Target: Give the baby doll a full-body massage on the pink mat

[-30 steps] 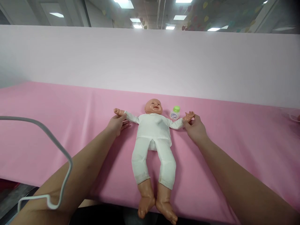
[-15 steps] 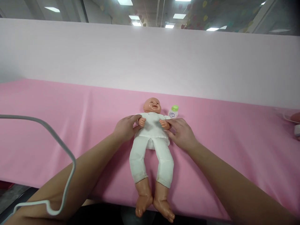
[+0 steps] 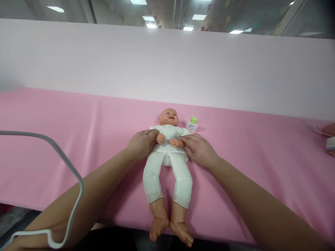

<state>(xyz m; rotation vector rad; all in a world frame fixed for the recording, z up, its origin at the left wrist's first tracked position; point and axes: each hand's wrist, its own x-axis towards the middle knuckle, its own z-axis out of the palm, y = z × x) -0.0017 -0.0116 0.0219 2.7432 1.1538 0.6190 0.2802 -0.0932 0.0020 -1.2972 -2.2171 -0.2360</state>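
Observation:
A baby doll [image 3: 167, 158] in a white top and white trousers lies on its back, head away from me and bare feet over the near edge of the pink cover. My left hand [image 3: 142, 143] has its fingers closed round the doll's forearm on the left side. On the other side, my right hand [image 3: 199, 148] grips the opposite forearm between thumb and fingers. Both small doll hands rest over the belly, not touching each other. My thumbs are partly hidden by the doll's arms and top.
Beside the doll's head stands a small clear bottle [image 3: 192, 124] with a green cap. The pink cover [image 3: 65, 139] meets a white wall [image 3: 167, 62] at the back. A grey cable [image 3: 74, 167] loops across the left foreground. Partly seen items [image 3: 330, 143] lie at the right edge.
The doll's forearm in my right hand has moved inward across the belly, and that hand has closed in with it. The other doll hand has shifted slightly to the right and down.

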